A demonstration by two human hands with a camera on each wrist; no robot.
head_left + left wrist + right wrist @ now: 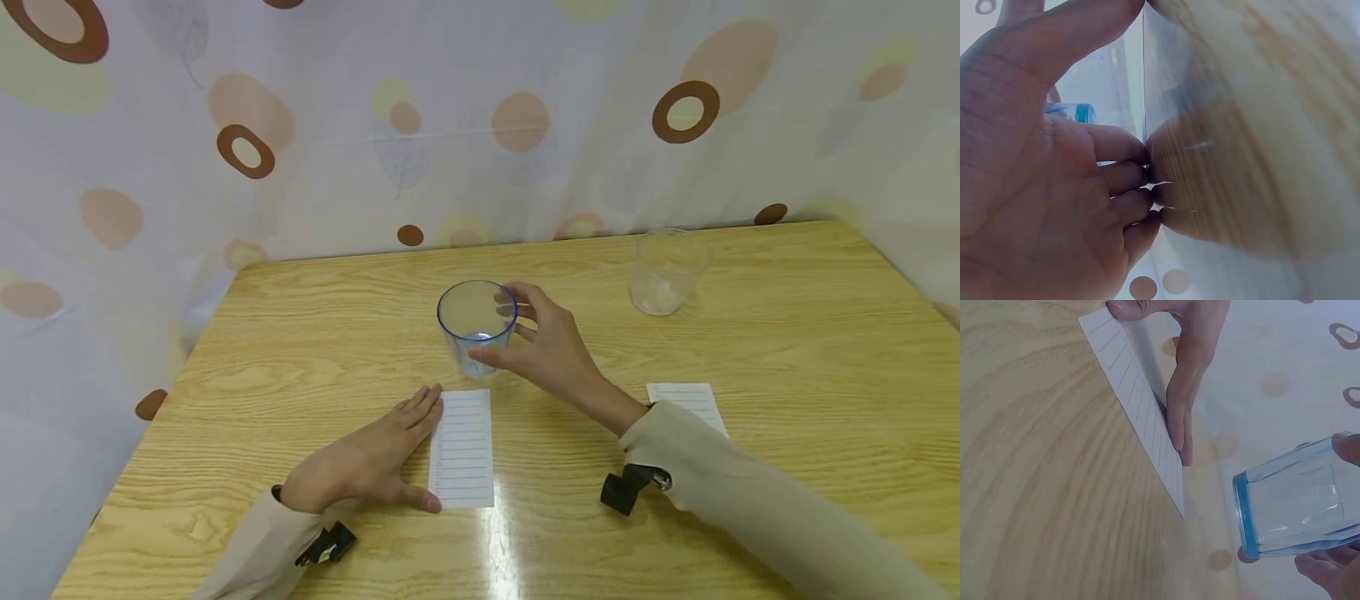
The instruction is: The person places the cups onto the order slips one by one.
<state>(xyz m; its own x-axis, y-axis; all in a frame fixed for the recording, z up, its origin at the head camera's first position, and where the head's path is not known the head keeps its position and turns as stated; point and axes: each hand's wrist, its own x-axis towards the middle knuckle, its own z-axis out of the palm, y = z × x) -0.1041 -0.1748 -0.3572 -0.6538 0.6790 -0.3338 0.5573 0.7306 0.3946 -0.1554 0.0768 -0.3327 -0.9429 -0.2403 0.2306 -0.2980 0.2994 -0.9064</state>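
Observation:
My right hand (pixel 551 350) grips a clear tumbler (pixel 461 350) with a blue rim, thumb on the near side and fingers round the far right side. The tumbler is upright, just beyond the far end of a lined paper slip (pixel 467 454). In the right wrist view, the tumbler's blue-tinted base (pixel 1245 515) faces the wooden table. My left hand (pixel 367 462) rests along the slip's left edge, its fingers straight and thumb spread, with fingertips and thumb tip at the paper. The left wrist view shows the fingertips (pixel 1154 215) against the tabletop.
Another clear tumbler (pixel 663 279) stands at the back right of the wooden table (pixel 315 350). A second lined slip (pixel 686 400) lies on the right, partly covered by my right sleeve. A patterned curtain (pixel 450 108) hangs behind the table's far edge.

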